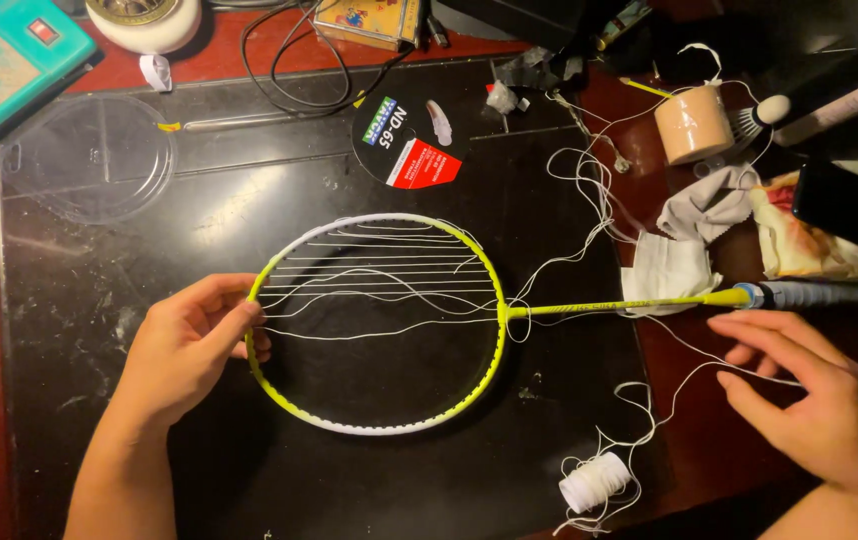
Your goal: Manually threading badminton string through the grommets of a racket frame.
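Racket [379,325] rim gripped by left hand [189,345], fingertips hidden; right hand [819,400] spread, partly cropped.

Racket [379,325] on mat [99,300]; string spool [594,481] front-right.

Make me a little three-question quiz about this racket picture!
1. True or false: the racket is fully strung.
2. Which hand grips the racket's rim? A) left B) right
3. What white thing lies near the bottom edge, below the shaft?

Key: 1. False, only loose strings cross its upper half. 2. A, the left hand; the right hand is near the handle. 3. A spool of string.
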